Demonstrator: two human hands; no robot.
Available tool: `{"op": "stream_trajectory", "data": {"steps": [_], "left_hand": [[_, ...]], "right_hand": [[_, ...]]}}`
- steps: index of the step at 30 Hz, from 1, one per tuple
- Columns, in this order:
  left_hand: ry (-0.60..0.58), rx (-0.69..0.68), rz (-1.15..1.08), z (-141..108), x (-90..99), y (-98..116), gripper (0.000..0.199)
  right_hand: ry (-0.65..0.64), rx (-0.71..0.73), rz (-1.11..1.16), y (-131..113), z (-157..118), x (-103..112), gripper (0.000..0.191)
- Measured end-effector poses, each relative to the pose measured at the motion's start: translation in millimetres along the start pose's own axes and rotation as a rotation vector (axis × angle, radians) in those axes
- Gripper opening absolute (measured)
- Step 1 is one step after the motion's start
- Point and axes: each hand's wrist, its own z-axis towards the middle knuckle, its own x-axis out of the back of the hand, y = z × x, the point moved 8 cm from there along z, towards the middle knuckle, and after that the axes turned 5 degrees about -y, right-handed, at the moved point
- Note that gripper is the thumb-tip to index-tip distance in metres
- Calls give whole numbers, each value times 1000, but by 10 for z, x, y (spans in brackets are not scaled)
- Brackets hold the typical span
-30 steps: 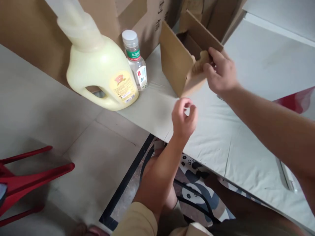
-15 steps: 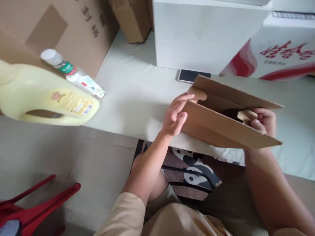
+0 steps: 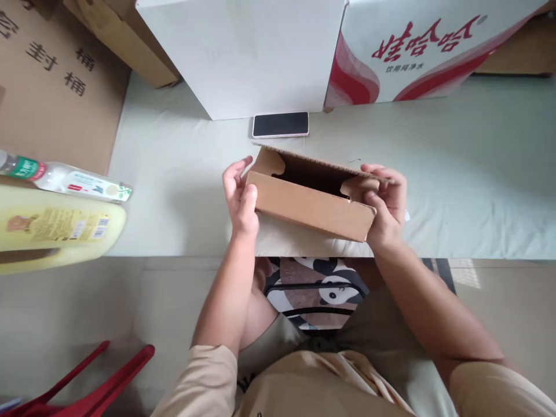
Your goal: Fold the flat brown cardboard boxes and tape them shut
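A small brown cardboard box [image 3: 310, 209] is held between my two hands over the front part of the cloth-covered surface. Its top is open and its inside is dark. Small rounded flaps show at both ends. My left hand [image 3: 241, 200] grips the left end, thumb on the near side and fingers behind. At the right end, my right hand [image 3: 387, 204] is closed round the corner, its thumb by the end flap. Behind the box lies a phone [image 3: 281, 124], dark screen up.
White cartons [image 3: 264, 55] with red printing stand at the back. To the left are a large brown carton [image 3: 52, 110], a clear bottle [image 3: 65, 176] and a yellow jug [image 3: 61, 223]. A red stool [image 3: 113, 379] is at the lower left.
My view has shifted to the right. The box's long near flap, raised before, is now folded down. My right hand has moved from inside the end to around its corner.
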Motion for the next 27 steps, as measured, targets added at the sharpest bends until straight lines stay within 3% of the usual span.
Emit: {"op": "stream_trajectory", "data": {"steps": [2, 4, 8, 13, 16, 19, 22, 27], "left_hand": [[-11, -13, -3, 19, 18, -24, 68], [-28, -47, 22, 42, 33, -13, 64], [-59, -97, 91, 66, 35, 49, 47], [-34, -73, 123, 81, 79, 34, 50], [31, -24, 51, 122, 211, -81, 45], [146, 74, -118, 166, 404, -285, 42], [206, 166, -132, 188, 513, -436, 49], [240, 245, -72, 158, 529, -458, 50]], "right_hand": [[94, 60, 28, -20, -19, 67, 40], [106, 82, 67, -26, -26, 69, 39], [72, 62, 58, -16, -28, 39, 47], [52, 78, -20, 31, -26, 41, 59], [77, 19, -12, 171, -15, 44, 72], [-22, -24, 79, 297, -41, -123, 80], [-153, -42, 206, 341, -134, -388, 88], [-79, -26, 287, 274, -191, -552, 90]]}}
